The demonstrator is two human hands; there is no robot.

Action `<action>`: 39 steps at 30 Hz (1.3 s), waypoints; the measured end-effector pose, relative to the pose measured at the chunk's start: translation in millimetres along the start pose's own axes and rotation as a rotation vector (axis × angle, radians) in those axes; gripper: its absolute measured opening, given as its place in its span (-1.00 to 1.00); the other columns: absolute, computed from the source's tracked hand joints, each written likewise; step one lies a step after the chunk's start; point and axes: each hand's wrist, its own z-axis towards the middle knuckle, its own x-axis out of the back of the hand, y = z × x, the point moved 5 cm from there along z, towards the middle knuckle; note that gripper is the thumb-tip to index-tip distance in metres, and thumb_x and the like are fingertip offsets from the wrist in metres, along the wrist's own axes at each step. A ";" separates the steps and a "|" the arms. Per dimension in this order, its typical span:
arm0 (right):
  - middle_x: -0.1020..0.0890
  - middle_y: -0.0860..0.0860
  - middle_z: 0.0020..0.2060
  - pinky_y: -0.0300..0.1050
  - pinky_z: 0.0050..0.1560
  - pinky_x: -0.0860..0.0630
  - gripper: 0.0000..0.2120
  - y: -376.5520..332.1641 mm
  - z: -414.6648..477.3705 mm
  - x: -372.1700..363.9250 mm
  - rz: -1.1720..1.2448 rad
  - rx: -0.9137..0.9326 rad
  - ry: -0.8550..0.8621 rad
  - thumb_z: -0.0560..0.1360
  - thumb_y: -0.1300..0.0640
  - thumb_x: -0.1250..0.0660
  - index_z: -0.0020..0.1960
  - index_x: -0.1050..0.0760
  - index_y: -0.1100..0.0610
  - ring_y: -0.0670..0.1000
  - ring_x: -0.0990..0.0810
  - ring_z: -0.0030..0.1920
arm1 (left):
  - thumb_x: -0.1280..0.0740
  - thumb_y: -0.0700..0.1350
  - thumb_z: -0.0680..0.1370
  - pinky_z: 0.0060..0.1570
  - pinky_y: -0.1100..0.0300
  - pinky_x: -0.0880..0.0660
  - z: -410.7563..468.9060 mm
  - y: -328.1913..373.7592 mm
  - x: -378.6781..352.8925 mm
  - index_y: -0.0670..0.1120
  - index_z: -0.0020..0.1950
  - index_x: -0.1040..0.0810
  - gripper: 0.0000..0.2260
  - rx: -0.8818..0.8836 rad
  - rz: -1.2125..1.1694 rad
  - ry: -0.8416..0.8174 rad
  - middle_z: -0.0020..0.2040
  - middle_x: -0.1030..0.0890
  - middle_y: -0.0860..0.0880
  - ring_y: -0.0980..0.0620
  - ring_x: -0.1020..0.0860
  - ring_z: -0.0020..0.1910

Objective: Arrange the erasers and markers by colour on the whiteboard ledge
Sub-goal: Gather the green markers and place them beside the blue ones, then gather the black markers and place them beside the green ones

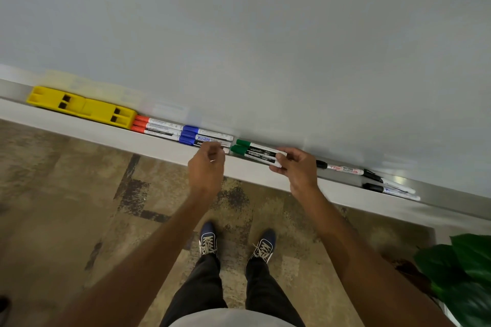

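Along the whiteboard ledge [79, 127] lie two yellow erasers [82, 106] at the left, then three red-capped markers [156, 126], three blue-capped markers [204, 137] and two green-capped markers [255, 152]. My right hand [297, 167] grips the white tail ends of the green markers. My left hand [208, 164] hovers with curled fingers over the tail end of the nearest blue marker; whether it touches is unclear. Three black-capped markers [372, 178] lie loosely spread further right on the ledge.
The whiteboard [265, 34] rises behind the ledge. Below are a patterned carpet, my two feet in dark blue shoes [236, 244], and a green plant [462, 273] at the lower right.
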 end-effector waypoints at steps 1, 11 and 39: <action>-0.53 0.14 -0.23 -0.02 -0.17 -0.69 -0.78 -0.1 2.3 -0.4 -0.032 0.016 0.006 0.51 0.44 -0.33 0.16 -0.55 0.43 0.09 -0.58 -0.21 | -0.31 -0.11 0.63 -0.03 0.33 -0.52 -4.5 2.1 -1.2 -0.08 0.30 -0.55 -0.75 -0.079 0.077 -0.027 0.12 -0.66 0.00 0.01 -0.62 0.13; -0.66 0.24 -0.11 -0.09 -0.23 -0.68 -0.84 -0.5 13.0 -9.5 -0.225 0.095 0.064 0.50 0.39 -0.39 0.07 -0.61 0.30 0.14 -0.68 -0.13 | 0.18 0.30 0.60 0.57 -0.12 0.23 -27.6 -14.5 -66.5 -0.14 0.62 0.23 -0.26 -0.703 0.887 -0.435 0.64 0.23 -0.12 -0.06 0.29 0.60; -0.65 0.18 -0.19 -0.01 -0.10 -0.51 -0.85 -31.5 -8.7 5.8 -0.577 0.112 0.153 0.45 0.24 -0.30 -0.08 -0.60 0.30 0.14 -0.60 -0.17 | -0.14 0.18 0.61 0.54 -0.24 0.14 -17.9 -29.9 -91.0 -0.18 0.62 0.20 -0.21 -0.761 1.120 -0.341 0.64 0.18 -0.17 -0.10 0.23 0.62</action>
